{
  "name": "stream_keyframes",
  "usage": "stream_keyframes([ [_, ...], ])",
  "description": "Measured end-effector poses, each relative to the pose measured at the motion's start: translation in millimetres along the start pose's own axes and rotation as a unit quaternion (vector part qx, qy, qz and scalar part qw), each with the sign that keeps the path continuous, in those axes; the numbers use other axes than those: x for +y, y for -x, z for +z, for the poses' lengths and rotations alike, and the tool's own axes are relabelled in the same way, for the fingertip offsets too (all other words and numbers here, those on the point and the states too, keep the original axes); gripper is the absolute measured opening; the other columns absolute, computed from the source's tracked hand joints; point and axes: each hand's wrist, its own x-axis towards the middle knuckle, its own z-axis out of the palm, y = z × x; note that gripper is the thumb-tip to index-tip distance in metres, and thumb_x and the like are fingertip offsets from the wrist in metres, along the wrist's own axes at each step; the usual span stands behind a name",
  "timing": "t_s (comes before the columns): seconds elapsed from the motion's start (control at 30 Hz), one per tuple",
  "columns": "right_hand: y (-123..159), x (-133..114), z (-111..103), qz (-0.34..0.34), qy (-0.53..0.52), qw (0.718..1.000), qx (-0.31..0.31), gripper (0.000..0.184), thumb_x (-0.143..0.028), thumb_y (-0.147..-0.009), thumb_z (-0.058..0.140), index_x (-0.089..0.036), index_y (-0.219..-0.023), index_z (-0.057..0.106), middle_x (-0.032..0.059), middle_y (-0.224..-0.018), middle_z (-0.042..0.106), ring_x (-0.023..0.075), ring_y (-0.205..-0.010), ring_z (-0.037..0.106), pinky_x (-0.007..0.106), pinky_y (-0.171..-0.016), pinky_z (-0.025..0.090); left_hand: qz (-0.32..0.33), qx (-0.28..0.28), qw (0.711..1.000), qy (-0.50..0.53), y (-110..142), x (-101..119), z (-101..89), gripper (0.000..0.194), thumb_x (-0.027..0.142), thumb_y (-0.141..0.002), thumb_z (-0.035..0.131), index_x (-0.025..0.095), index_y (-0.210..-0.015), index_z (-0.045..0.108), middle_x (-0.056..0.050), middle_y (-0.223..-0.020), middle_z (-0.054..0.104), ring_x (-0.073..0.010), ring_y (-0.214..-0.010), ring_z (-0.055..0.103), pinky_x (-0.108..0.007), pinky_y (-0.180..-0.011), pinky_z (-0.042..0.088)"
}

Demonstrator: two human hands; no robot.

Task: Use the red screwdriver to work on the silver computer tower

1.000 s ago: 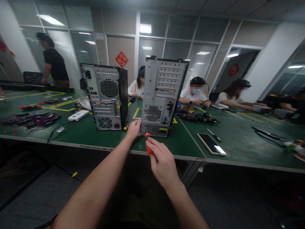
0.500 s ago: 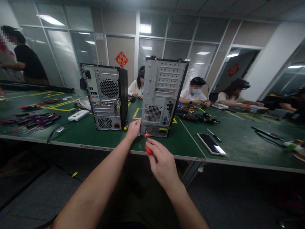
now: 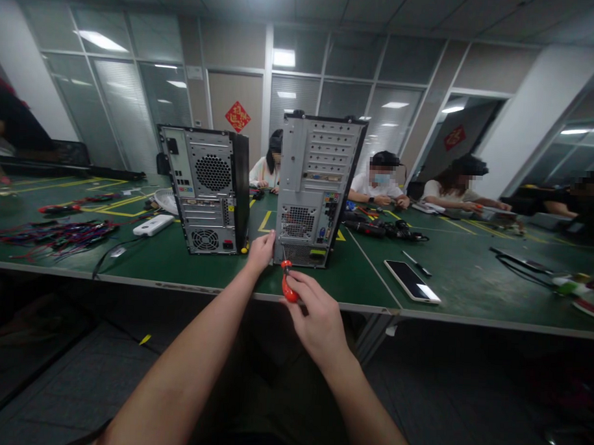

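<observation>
A grey computer tower [image 3: 299, 154] stands upright on the green table, its rear panel with ports, slots and vents turned to me. My left hand [image 3: 262, 252] grips its lower left edge, the thumb up along the corner and the other fingers mostly hidden. In my right hand [image 3: 318, 307] is a screwdriver [image 3: 289, 287] with a red and black handle, pinched between thumb and fingers. Its thin shaft points up at the lower left corner of the rear panel; whether the tip sits on a screw is too small to tell.
Left of my hands stands a second computer tower [image 3: 207, 213]. Bundled cables [image 3: 57, 237] and a white power strip [image 3: 153, 225] lie farther left. A phone [image 3: 410, 280], a pen [image 3: 416, 263] and black cables [image 3: 399, 230] are on the right. Several people sit across the table.
The screwdriver handle has turned slightly in my right fingers, its lower end now showing more. My left hand and both towers stay put. A person at far left has moved mostly out of view.
</observation>
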Motion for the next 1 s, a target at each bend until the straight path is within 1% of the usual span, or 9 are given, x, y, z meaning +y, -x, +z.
stream_keyframes([
  [0.1,0.1,1.6,1.6,0.017,-0.021,0.999,0.02,0.034,-0.02,-0.093,0.075,-0.024,-0.127,0.073,0.0116,-0.126,0.074,0.0252,-0.114,0.074,0.039,-0.1,0.063,-0.005,-0.004,1.0,0.001,0.4,0.8,-0.4,0.067,0.076,-0.095,0.039,0.02,-0.067,0.061,-0.003,-0.057,0.059,-0.0185,-0.061,0.06,-0.027,-0.056,0.045],
  [0.2,-0.2,2.6,1.7,0.001,-0.04,0.999,0.021,0.04,-0.021,-0.094,0.075,-0.025,-0.134,0.071,0.0111,-0.132,0.072,0.0249,-0.121,0.072,0.039,-0.107,0.06,-0.005,-0.006,1.0,-0.003,0.7,2.0,-0.5,0.067,0.076,-0.095,0.038,0.02,-0.067,0.06,-0.002,-0.058,0.059,-0.0178,-0.06,0.059,-0.027,-0.056,0.045],
  [0.37,-0.3,1.8,1.1,-0.024,-0.029,0.999,-0.023,0.042,-0.015,-0.1,0.064,-0.025,-0.141,0.068,0.0115,-0.142,0.068,0.0241,-0.129,0.068,0.04,-0.111,0.058,0.003,-0.006,1.0,-0.015,0.7,2.5,-0.2,0.067,0.075,-0.096,0.036,0.02,-0.065,0.058,-0.003,-0.058,0.058,-0.0174,-0.059,0.057,-0.027,-0.056,0.045],
  [0.47,0.0,0.6,0.3,-0.048,0.0,0.998,-0.048,0.045,-0.011,-0.103,0.055,-0.024,-0.145,0.065,0.011,-0.144,0.067,0.0249,-0.126,0.068,0.043,-0.109,0.059,0.002,-0.009,1.0,-0.013,0.2,1.3,-0.1,0.066,0.075,-0.096,0.036,0.02,-0.066,0.059,-0.002,-0.058,0.059,-0.0173,-0.06,0.056,-0.027,-0.056,0.045],
  [0.57,0.1,0.0,-0.1,-0.053,0.017,0.997,-0.051,0.047,-0.009,-0.103,0.051,-0.025,-0.145,0.064,0.0106,-0.145,0.067,0.0248,-0.122,0.069,0.044,-0.106,0.06,0.004,-0.006,1.0,-0.01,0.1,0.8,-0.2,0.066,0.074,-0.096,0.037,0.02,-0.066,0.058,-0.002,-0.059,0.058,-0.017,-0.06,0.056,-0.027,-0.057,0.044],
  [0.7,1.0,1.5,1.4,-0.024,-0.006,1.0,-0.018,0.039,-0.017,-0.102,0.061,-0.024,-0.139,0.067,0.0125,-0.14,0.069,0.0254,-0.127,0.068,0.043,-0.11,0.058,0.004,-0.009,1.0,-0.005,0.5,1.6,-0.4,0.066,0.075,-0.096,0.037,0.02,-0.066,0.058,-0.002,-0.058,0.057,-0.0169,-0.059,0.056,-0.027,-0.056,0.044],
  [0.77,1.6,2.6,2.4,-0.004,-0.022,1.0,0.001,0.037,-0.023,-0.098,0.07,-0.023,-0.135,0.069,0.0133,-0.133,0.071,0.0261,-0.122,0.07,0.041,-0.105,0.061,-0.001,-0.008,1.0,-0.002,0.7,1.8,-0.3,0.066,0.075,-0.095,0.037,0.02,-0.067,0.059,-0.002,-0.057,0.057,-0.017,-0.058,0.055,-0.027,-0.056,0.044],
  [0.83,1.7,3.0,2.7,0.006,-0.027,1.0,0.011,0.038,-0.026,-0.096,0.073,-0.023,-0.133,0.07,0.0131,-0.128,0.072,0.0262,-0.117,0.072,0.04,-0.101,0.063,-0.006,-0.009,1.0,0.001,0.8,1.7,-0.1,0.066,0.076,-0.095,0.038,0.02,-0.067,0.059,-0.002,-0.057,0.057,-0.0172,-0.058,0.055,-0.027,-0.056,0.044],
  [1.0,-0.2,-0.7,-1.0,-0.038,0.002,0.999,-0.029,0.042,-0.012,-0.102,0.057,-0.027,-0.14,0.068,0.0105,-0.14,0.069,0.0246,-0.122,0.07,0.043,-0.106,0.06,-0.006,-0.011,1.0,0.005,0.8,1.4,0.2,0.065,0.075,-0.095,0.038,0.02,-0.067,0.059,-0.002,-0.059,0.059,-0.0171,-0.059,0.056,-0.027,-0.055,0.045],
])
